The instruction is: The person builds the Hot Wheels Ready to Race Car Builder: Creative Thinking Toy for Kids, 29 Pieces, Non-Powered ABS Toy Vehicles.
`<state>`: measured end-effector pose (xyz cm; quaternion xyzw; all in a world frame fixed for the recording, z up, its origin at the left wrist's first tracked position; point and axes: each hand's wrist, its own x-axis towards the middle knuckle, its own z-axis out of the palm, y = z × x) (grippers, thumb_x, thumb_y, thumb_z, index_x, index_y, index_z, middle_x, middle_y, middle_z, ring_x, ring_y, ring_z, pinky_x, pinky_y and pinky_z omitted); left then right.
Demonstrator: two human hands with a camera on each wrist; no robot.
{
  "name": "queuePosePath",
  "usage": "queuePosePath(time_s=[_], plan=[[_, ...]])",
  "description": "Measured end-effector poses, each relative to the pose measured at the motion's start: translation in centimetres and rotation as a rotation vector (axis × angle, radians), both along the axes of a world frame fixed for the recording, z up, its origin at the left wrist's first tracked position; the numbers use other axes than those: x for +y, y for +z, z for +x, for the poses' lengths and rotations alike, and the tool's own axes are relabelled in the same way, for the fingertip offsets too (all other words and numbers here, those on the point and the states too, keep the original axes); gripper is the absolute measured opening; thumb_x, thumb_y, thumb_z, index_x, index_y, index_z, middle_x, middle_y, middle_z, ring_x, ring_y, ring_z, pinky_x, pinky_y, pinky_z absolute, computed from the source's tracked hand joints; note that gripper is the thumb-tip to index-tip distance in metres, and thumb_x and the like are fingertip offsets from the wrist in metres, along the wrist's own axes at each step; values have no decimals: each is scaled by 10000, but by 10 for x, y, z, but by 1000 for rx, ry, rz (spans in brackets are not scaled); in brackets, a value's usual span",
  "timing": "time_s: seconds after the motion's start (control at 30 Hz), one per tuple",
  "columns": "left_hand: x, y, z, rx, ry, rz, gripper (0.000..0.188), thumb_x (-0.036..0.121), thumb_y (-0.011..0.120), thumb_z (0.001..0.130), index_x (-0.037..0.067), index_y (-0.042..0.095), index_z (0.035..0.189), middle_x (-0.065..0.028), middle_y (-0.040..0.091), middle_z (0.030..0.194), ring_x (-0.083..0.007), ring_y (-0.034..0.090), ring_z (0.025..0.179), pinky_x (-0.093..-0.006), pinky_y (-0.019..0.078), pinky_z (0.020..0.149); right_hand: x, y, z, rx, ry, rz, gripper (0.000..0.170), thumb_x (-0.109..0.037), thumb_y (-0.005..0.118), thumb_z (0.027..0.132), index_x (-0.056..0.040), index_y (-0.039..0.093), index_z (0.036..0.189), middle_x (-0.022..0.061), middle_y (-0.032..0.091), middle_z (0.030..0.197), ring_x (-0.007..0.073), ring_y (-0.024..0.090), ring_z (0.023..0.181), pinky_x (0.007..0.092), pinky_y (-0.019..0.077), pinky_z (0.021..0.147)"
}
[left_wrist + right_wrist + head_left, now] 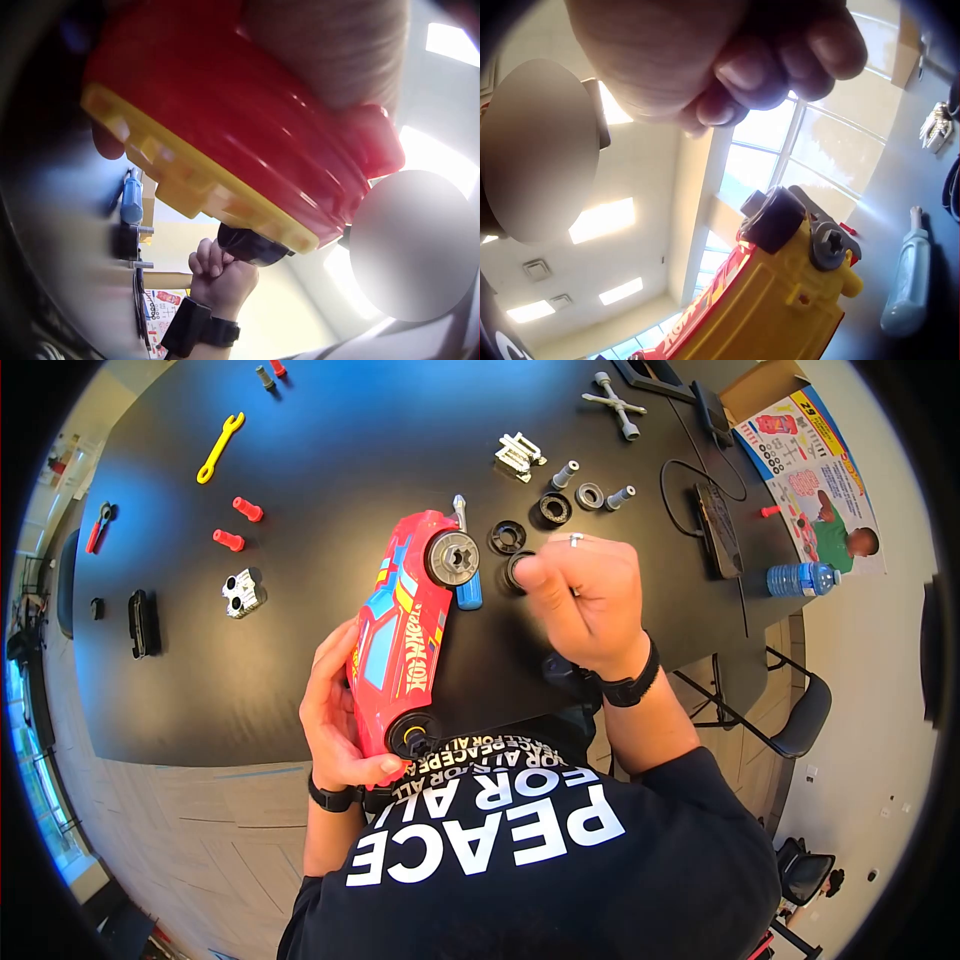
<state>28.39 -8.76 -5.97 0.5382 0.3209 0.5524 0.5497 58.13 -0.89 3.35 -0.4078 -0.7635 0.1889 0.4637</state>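
Note:
My left hand (330, 705) grips a red toy car (395, 625) by its side and near end, holding it over the table edge. The car has blue windows, Hot Wheels lettering and a yellow underside (791, 304). A wheel with a grey hub (453, 558) is on its far end, and a black wheel part (410, 735) shows at the near end. My right hand (592, 605) is raised to the right of the car, apart from it. Its fingers (754, 71) curl into the palm, with nothing visible in them. Behind its thumb lies a black tyre (517, 568), partly hidden.
A blue-handled screwdriver (468, 592) lies beyond the car. Loose tyres (507, 537), grey bolts (566, 474) and a silver engine piece (519, 456) are scattered at centre right. Red bolts (229, 540) and a yellow wrench (220, 448) lie left. A water bottle (803, 579) stands right.

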Motion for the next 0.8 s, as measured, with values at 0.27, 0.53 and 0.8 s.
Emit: queuePosePath(time_s=[0.27,0.53,0.8], plan=[[0,-1,-1,-3,-3,3,1318,499,1059,641,-66,441,1659,-262,403,1687,-357,505,1546,-471,450,1262,10,-22,34,-215,-279,-149,185,-54,827,924,-55,718,1074,72,684,897,238,606,692,376,498,661],[1,-3,-1,-3,-11,-3,1318,498,1056,644,-68,437,1660,-262,405,1682,-358,504,1545,-476,438,1270,16,-24,69,-260,-526,-160,277,-13,858,884,-55,748,1134,87,710,1084,179,592,659,346,507,665],[-4,0,0,-11,101,-70,1319,543,1030,675,-69,413,1667,-245,416,1674,-373,499,1545,-505,421,1281,-19,-11,11,-84,137,-151,320,-75,879,903,-84,793,1211,38,711,930,150,606,661,297,475,593]])
